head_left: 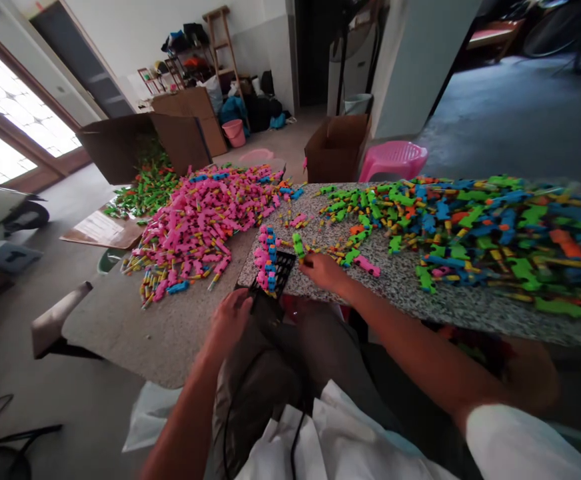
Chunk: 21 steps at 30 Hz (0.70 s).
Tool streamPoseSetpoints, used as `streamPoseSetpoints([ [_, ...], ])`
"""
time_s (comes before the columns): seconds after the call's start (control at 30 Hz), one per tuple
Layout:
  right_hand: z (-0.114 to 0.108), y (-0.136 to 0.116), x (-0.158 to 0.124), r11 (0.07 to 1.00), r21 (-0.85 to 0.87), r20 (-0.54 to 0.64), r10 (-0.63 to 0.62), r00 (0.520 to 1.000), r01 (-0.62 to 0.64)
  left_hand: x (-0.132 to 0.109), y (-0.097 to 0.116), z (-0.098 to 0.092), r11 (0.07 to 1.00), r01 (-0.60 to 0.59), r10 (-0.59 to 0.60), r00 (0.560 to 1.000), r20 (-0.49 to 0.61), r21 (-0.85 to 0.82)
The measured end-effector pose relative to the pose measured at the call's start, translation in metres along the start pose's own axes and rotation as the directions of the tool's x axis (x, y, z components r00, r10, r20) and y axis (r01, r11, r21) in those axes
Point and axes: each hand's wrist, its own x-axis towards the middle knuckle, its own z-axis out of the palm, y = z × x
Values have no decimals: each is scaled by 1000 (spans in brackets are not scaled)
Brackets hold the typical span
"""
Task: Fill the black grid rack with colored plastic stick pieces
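A black grid tray [279, 272] leans over the edge of the speckled counter [400, 287], its near end gripped by the left hand [230, 319], fingers curled. Pink and blue toy pieces [266, 261] fill its slots. The right hand [320, 270] pinches a green piece [298, 245] just beside it.

Head-worn view, forward and down; close over the stone table [420, 293]
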Motion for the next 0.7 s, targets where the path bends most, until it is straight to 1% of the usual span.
streamPoseSetpoints([
  [0.07, 9, -2, 36, 999, 33, 2, 36, 999, -36, 20, -17, 20, 998, -66, 66, 998, -11, 8],
  [0.13, 21, -6, 65, 998, 58, 10, 19, 1000, -20, 38, -29, 40, 991, -136, 137, 990, -39, 16],
  [0.2, 33, -7, 86, 998, 68, 24, 2, 1000, -3, 52, -39, 55, 986, -167, 168, 985, -39, 17],
  [0.27, 44, -6, 99, 999, 51, 50, 8, 999, -11, 59, -47, 66, 984, -180, 180, 983, -30, 13],
  [0.33, 52, -3, 106, 999, 14, 68, 32, 997, -33, 61, -51, 70, 979, -203, 203, 979, -27, 16],
  [0.4, 57, 0, 108, 998, -27, 75, 52, 996, -50, 60, -52, 71, 973, -229, 229, 973, -21, 34],
  [0.53, 60, -2, 106, 994, -92, 66, 66, 996, -60, 54, -47, 70, 965, -250, 250, 968, 6, 84],
  [0.7, 61, -11, 100, 989, -122, 61, 96, 994, -88, 52, -40, 71, 964, -234, 237, 972, -6, 128],
])
